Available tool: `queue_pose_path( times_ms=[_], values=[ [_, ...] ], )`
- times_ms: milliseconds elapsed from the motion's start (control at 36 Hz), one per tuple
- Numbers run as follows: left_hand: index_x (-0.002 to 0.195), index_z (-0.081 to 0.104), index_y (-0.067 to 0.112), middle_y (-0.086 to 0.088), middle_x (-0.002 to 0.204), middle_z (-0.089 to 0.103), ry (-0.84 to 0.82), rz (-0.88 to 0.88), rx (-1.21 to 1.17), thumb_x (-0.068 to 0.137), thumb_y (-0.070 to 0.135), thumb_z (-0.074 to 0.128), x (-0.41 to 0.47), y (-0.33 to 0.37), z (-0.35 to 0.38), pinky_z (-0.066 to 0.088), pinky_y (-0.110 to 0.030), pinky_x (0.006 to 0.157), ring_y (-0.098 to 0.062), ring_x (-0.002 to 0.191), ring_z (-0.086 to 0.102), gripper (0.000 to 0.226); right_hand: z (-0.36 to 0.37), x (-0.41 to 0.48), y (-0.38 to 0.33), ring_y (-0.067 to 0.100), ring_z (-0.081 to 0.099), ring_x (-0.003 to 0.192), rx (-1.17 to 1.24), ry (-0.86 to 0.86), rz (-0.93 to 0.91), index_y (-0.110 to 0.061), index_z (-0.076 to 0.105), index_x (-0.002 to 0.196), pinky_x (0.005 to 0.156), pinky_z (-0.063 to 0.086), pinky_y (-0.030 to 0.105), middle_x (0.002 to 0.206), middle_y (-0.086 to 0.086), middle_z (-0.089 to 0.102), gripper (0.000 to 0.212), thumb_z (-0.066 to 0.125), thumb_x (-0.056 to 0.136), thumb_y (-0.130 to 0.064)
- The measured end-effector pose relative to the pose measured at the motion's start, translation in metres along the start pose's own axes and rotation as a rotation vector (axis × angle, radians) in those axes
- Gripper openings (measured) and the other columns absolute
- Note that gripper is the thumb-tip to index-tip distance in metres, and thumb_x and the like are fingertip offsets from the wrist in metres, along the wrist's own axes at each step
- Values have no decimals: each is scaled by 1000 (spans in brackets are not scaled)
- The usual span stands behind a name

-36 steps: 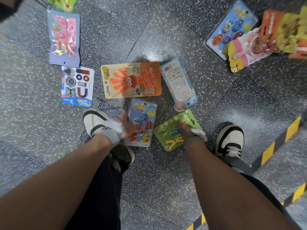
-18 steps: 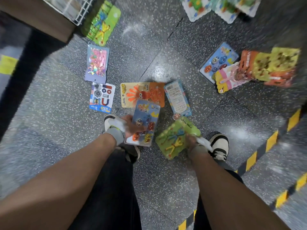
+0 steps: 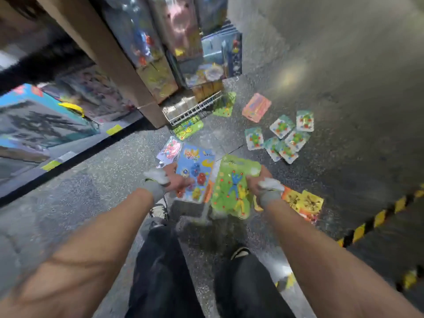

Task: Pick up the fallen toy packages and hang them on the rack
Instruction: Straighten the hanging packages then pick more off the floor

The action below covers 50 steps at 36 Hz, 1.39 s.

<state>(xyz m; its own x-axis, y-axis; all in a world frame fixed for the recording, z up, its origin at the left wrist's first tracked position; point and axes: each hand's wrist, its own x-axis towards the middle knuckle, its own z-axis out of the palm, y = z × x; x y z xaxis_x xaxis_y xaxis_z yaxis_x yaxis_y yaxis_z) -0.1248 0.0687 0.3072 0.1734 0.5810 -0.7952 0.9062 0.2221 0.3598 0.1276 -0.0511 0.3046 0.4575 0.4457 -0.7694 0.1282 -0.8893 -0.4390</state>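
Hands carry one toy package each, both lifted clear of the floor (image 3: 332,92). The left hand (image 3: 177,181) grips the blue package (image 3: 197,165) by its left edge, thumb apparently across the front. The right hand (image 3: 254,182) grips the green package (image 3: 230,188) by its right edge in the same way. The two packages hang side by side and seem to touch or overlap along their inner edges, though blur hides which. Both look like flat card backs under clear plastic bubbles, so they are probably light and fairly stiff but would bend or crease if squeezed mid-panel. The plastic is likely slick and easy to dent, so the bare card margin is the safer place to hold. The top edge, where a hanging hole should sit, is best kept free of fingers. At about twelve o'clock from the hands stands the rack (image 3: 195,109), its wire front low and hung toys blurred above it. At one o'clock more fallen packages (image 3: 282,136) lie scattered, with a pink one (image 3: 256,107) beyond them. Orange and yellow ones (image 3: 305,203) lie at four o'clock, just beside the right wrist.
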Motion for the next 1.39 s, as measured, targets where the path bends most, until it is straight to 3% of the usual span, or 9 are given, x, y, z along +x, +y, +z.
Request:
queue_pose_path(
  times_ms=[83,194,278,361,472,694,806,1139,1389],
  values=[
    [127,56,11,-9,117,68,45,21,-99,56,64,80,-49,30,-25,54,-41,89,-27,98,66,91,-58,-51,-49,26,53,122,-112,69,-100,-20,50,135,82,42,20,130,4,57,42,58,97,-34],
    [122,63,18,-1,113,70,76,85,-191,63,52,85,-92,55,-53,53,-32,84,-19,92,68,72,-87,-79,-92,27,53,117,-83,25,-184,-6,41,139,68,39,15,134,14,52,49,60,94,-11],
    [102,67,21,0,99,73,150,116,-235,67,38,87,-128,72,-80,52,-24,70,-12,77,65,44,-100,-110,-128,25,57,103,-116,49,-212,-18,42,134,63,42,13,119,17,57,48,62,93,-28],
    [101,64,17,-6,97,71,206,164,-292,76,17,84,-165,84,-120,46,-18,60,-12,72,59,31,-117,-165,-183,29,49,127,-227,129,-264,-25,30,149,95,39,29,145,6,47,62,53,96,-46],
    [100,63,14,-3,88,67,217,203,-317,79,11,81,-190,89,-159,43,-8,46,-6,64,56,28,-114,-207,-228,26,47,130,-345,41,-336,-23,44,140,103,37,31,146,2,45,48,40,98,-46],
    [96,66,17,4,84,69,227,286,-305,78,15,82,-204,89,-243,42,-8,47,-4,66,59,25,-98,-215,-303,31,54,124,-132,77,-334,-26,39,143,103,42,40,145,1,48,109,52,57,-92],
    [103,68,16,3,89,73,207,373,-301,81,36,79,-194,86,-276,46,-16,55,-9,72,65,31,-100,-264,-346,31,44,134,-190,160,-324,-18,30,150,104,38,37,153,5,37,87,55,84,-69],
    [110,66,12,-7,102,75,135,453,-426,79,51,71,-155,64,-305,57,-46,88,-25,93,72,51,-91,-264,-375,33,46,132,-165,224,-314,-8,39,144,103,40,39,148,11,44,78,63,87,-55],
    [88,69,15,2,84,72,136,355,-419,88,23,73,-137,70,-298,51,-23,67,-17,79,65,9,-88,-250,-382,33,46,132,-222,235,-301,-10,39,145,102,41,41,148,10,44,81,61,85,-60]
  ],
)
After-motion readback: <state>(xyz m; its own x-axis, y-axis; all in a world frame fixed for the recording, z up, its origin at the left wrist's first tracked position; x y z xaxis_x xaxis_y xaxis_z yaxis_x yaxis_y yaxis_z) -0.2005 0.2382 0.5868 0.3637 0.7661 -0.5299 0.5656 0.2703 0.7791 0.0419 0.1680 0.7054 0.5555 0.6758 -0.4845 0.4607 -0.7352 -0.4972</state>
